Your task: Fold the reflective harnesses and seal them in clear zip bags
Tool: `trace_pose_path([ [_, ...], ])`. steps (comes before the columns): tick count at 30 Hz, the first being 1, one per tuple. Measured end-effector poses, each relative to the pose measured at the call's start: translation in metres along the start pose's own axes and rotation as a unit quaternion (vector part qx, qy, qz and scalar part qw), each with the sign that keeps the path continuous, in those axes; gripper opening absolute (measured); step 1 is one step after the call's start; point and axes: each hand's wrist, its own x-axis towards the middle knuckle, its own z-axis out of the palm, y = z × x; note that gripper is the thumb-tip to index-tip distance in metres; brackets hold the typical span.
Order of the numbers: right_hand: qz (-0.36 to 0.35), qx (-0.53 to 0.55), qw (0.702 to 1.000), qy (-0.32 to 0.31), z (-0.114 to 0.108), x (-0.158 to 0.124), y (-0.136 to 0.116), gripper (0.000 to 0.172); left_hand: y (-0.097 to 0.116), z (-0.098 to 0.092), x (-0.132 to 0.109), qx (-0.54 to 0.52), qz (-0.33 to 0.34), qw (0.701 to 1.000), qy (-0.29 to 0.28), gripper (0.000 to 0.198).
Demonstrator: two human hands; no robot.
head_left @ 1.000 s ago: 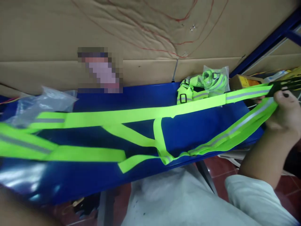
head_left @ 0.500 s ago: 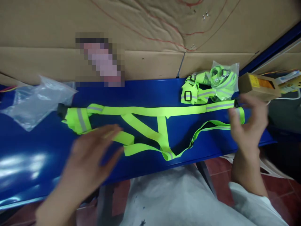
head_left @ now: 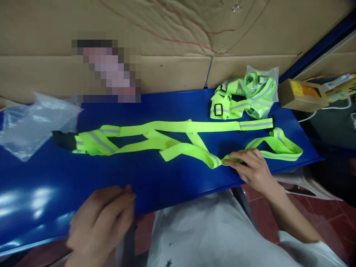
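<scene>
A neon-yellow reflective strap vest [head_left: 178,127] with grey stripes lies stretched across the blue table [head_left: 144,178]. Its left end carries a black piece [head_left: 64,141] beside a folded bunch of strap. My right hand [head_left: 254,167] is closed on the vest's lower strap, right of the middle, with fingertips pinching it. A loop of strap [head_left: 286,146] spreads to the right of that hand. Below the vest, at the table's front edge, my left hand [head_left: 102,218] hovers with curled fingers, apart from the straps. Nothing shows in it, though it is slightly blurred.
Clear plastic bags [head_left: 36,122] lie at the left. More neon straps with black buckles [head_left: 218,109] are heaped at the back right, partly inside a clear bag [head_left: 263,92]. A small cardboard box [head_left: 302,96] stands beyond them. Brown cardboard [head_left: 172,74] lines the back.
My right hand has come left and down from the vest's right end onto the lower strap. My left hand has moved off the straps toward the front edge, its fingers curling. The lower straps have shifted.
</scene>
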Motion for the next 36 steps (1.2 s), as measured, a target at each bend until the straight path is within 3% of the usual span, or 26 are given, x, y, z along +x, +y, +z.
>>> trace_pose_path([
  [4, -0.020, 0.017, 1.000, -0.017, 0.006, 0.006, -0.011, 0.032, 0.034, 0.021, 0.040, -0.126, 0.097, 0.983, -0.092, 0.042],
  [7, -0.027, 0.042, 0.998, -0.030, 0.009, 0.010, -0.015, 0.031, 0.043, 0.055, 0.082, -0.089, 0.201, 0.955, -0.198, 0.057],
  [8, -0.028, 0.052, 0.998, -0.037, 0.010, 0.010, -0.015, 0.031, 0.042, 0.067, 0.094, -0.060, 0.221, 0.948, -0.223, 0.055],
  [10, -0.017, 0.064, 0.997, -0.046, 0.013, 0.008, -0.014, 0.032, 0.035, 0.084, 0.112, -0.019, 0.262, 0.933, -0.246, 0.032],
  [12, 0.011, 0.067, 0.997, -0.042, 0.018, 0.005, -0.012, 0.030, 0.028, 0.089, 0.119, 0.019, 0.296, 0.933, -0.206, 0.017],
  [15, 0.058, 0.075, 0.995, -0.038, 0.025, 0.003, -0.010, 0.023, 0.025, 0.077, 0.109, 0.059, 0.307, 0.948, -0.064, 0.018],
  [17, 0.071, 0.082, 0.993, -0.047, 0.027, 0.003, -0.008, 0.022, 0.026, 0.065, 0.095, 0.044, 0.277, 0.960, -0.029, 0.018],
  [18, 0.074, 0.080, 0.993, -0.053, 0.028, 0.004, -0.007, 0.022, 0.027, 0.060, 0.088, 0.019, 0.248, 0.967, -0.049, 0.020],
  [20, 0.083, 0.070, 0.992, -0.065, 0.028, 0.005, -0.004, 0.023, 0.028, 0.052, 0.074, -0.052, 0.183, 0.972, -0.140, 0.034],
  [22, 0.093, 0.066, 0.991, -0.076, 0.026, 0.007, 0.001, 0.023, 0.028, 0.045, 0.062, -0.129, 0.142, 0.948, -0.254, 0.044],
  [24, 0.090, 0.070, 0.990, -0.082, 0.024, 0.009, 0.005, 0.021, 0.027, 0.040, 0.054, -0.168, 0.141, 0.922, -0.319, 0.042],
  [27, 0.088, 0.028, 0.994, -0.059, 0.019, 0.016, 0.005, 0.020, 0.027, 0.031, 0.048, -0.121, 0.181, 0.920, -0.327, 0.035],
  [30, 0.085, -0.027, 0.996, -0.027, 0.014, 0.024, -0.005, 0.033, 0.031, 0.025, 0.048, -0.010, 0.226, 0.931, -0.288, 0.030],
  [32, 0.058, 0.002, 0.998, -0.035, 0.013, 0.026, -0.013, 0.040, 0.035, 0.024, 0.046, 0.041, 0.251, 0.935, -0.249, 0.025],
  [34, 0.037, 0.049, 0.996, -0.058, 0.014, 0.025, -0.017, 0.043, 0.039, 0.023, 0.037, 0.044, 0.259, 0.935, -0.240, 0.026],
  [36, 0.047, 0.074, 0.993, -0.079, 0.016, 0.022, -0.016, 0.044, 0.040, 0.020, 0.024, -0.001, 0.230, 0.932, -0.279, 0.028],
])
